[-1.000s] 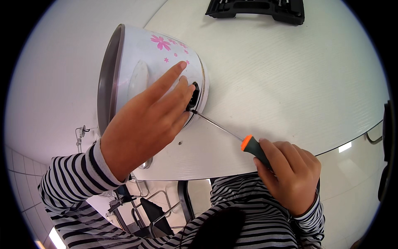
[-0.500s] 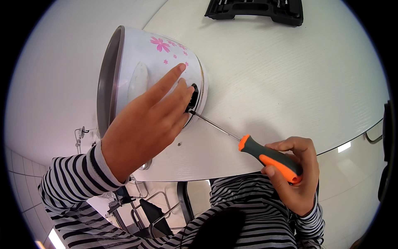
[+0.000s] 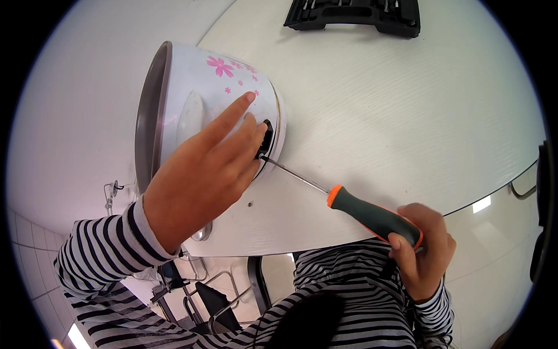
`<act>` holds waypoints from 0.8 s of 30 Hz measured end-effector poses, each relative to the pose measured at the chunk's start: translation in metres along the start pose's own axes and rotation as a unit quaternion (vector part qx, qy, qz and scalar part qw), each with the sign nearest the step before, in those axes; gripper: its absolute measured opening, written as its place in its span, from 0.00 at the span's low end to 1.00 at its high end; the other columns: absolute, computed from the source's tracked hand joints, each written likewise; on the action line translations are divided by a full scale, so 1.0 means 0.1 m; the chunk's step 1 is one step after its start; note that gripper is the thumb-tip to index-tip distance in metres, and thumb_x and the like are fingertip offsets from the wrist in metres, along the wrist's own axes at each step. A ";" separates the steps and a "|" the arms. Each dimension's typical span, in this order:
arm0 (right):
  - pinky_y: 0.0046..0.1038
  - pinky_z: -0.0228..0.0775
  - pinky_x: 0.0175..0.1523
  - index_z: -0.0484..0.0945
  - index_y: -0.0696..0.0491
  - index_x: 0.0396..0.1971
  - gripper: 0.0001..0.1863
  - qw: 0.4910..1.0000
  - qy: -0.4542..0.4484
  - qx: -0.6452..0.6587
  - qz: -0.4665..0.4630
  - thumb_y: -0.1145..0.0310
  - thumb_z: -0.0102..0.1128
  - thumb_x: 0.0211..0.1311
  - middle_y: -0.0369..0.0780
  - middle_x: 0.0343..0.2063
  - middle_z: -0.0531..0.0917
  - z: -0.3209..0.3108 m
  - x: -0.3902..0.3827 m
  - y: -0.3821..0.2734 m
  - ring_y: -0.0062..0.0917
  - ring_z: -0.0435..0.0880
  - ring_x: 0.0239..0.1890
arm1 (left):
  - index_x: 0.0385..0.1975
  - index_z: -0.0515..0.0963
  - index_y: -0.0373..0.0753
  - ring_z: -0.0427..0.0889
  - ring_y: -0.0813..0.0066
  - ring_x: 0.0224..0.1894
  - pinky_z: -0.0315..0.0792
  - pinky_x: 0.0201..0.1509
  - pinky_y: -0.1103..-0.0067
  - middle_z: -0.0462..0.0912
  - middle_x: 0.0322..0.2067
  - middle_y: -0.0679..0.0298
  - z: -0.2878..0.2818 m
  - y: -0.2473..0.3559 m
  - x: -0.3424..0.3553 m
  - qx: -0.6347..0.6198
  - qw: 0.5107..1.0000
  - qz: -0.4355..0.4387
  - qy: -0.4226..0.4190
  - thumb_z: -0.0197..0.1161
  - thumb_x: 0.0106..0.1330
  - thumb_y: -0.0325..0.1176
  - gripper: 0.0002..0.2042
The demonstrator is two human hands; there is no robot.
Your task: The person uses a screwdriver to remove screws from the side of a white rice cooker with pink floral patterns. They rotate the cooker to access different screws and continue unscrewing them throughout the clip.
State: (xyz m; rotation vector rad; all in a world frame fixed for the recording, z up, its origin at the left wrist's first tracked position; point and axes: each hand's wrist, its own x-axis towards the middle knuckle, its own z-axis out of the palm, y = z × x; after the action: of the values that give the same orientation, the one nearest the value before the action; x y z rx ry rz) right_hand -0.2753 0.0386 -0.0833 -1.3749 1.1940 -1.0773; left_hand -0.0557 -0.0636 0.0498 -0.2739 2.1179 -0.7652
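Note:
A white rice cooker body point(image 3: 226, 99) with pink flowers lies on its side, its mouth facing left. My left hand point(image 3: 200, 168) rests against its wall, fingers stretched out, the tips touching a black socket point(image 3: 267, 136) near its base. The thumb is hidden. My right hand point(image 3: 427, 250) is closed round the back end of a screwdriver point(image 3: 372, 215) with a dark green and orange handle. The shaft runs up to the left, its tip at the lower end of the socket, beside my left fingertips.
A small screw-like piece point(image 3: 250, 204) lies on the white table point(image 3: 372, 116) near its front edge. At the far side stands an open black tool case point(image 3: 354, 17). A shiny rounded metal part point(image 3: 202, 232) shows below my left wrist. Chairs point(image 3: 218, 302) stand below the table.
The screwdriver handle has turned, so less orange shows, and my right fingers have shifted toward its end. The cooker and tool case appear slightly further left. My left hand keeps its place on the cooker.

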 end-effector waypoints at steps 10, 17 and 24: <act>0.21 0.71 0.32 0.69 0.59 0.42 0.20 0.997 -0.021 0.020 -0.071 0.75 0.61 0.46 0.46 0.36 0.75 0.02 0.04 0.00 0.27 0.76 0.32 | 0.31 0.78 0.49 0.67 0.72 0.52 0.49 0.66 0.64 0.73 0.47 0.66 0.04 -0.01 0.01 -0.007 1.000 -0.012 0.019 0.60 0.51 0.32 0.07; 0.19 0.70 0.28 0.67 0.60 0.42 0.22 0.999 -0.014 -0.016 -0.030 0.69 0.63 0.48 0.46 0.35 0.76 0.02 0.03 0.08 0.25 0.78 0.26 | 0.30 0.78 0.49 0.67 0.72 0.52 0.49 0.66 0.64 0.73 0.46 0.66 0.05 -0.01 0.01 -0.017 0.999 -0.008 0.026 0.60 0.51 0.32 0.07; 0.20 0.70 0.28 0.66 0.60 0.42 0.21 0.989 -0.012 -0.051 -0.136 0.76 0.61 0.47 0.49 0.37 0.74 0.05 0.13 0.14 0.28 0.78 0.32 | 0.30 0.78 0.48 0.67 0.71 0.52 0.49 0.65 0.64 0.74 0.46 0.65 0.07 -0.04 0.05 -0.008 1.000 0.000 0.019 0.60 0.50 0.32 0.07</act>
State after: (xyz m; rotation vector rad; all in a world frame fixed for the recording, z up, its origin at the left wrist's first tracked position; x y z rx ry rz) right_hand -0.2704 0.0263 -0.0974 -1.6620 1.0762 -1.1968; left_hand -0.0534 -0.0718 0.0459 -0.2695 2.1600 -0.7579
